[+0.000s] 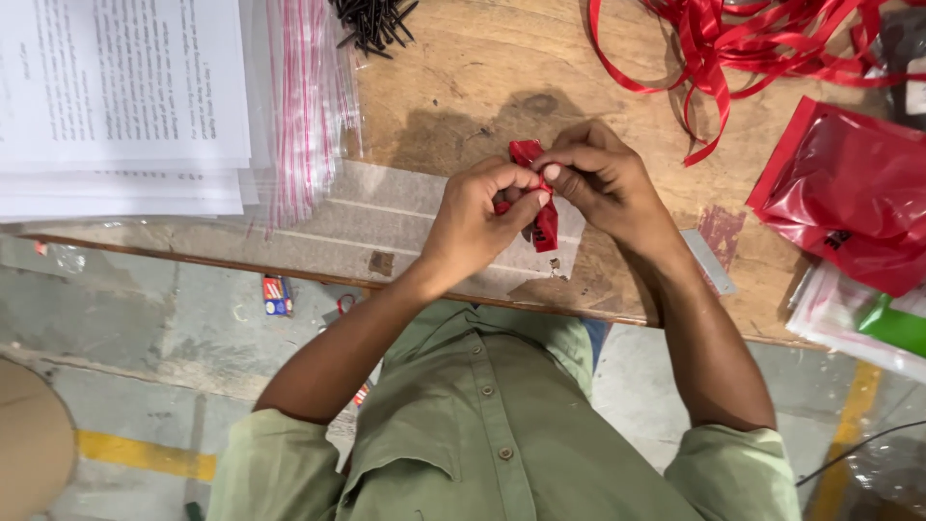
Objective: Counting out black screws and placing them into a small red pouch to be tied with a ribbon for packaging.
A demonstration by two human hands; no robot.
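Observation:
My left hand (477,217) and my right hand (603,178) meet over the near edge of a wooden table (482,77). Both pinch a short piece of red ribbon (546,224) between thumbs and fingertips. One end of the ribbon sticks up behind my fingers, the other hangs down toward the table edge. Under my hands lies a clear plastic bag (386,207), flat on the wood.
A stack of printed white sheets (121,96) and clear zip bags with red-striped tops (304,96) lie at the left. Black screws (371,21) are piled at the top. Loose red ribbon (752,39) and red plastic bags (849,188) lie at the right.

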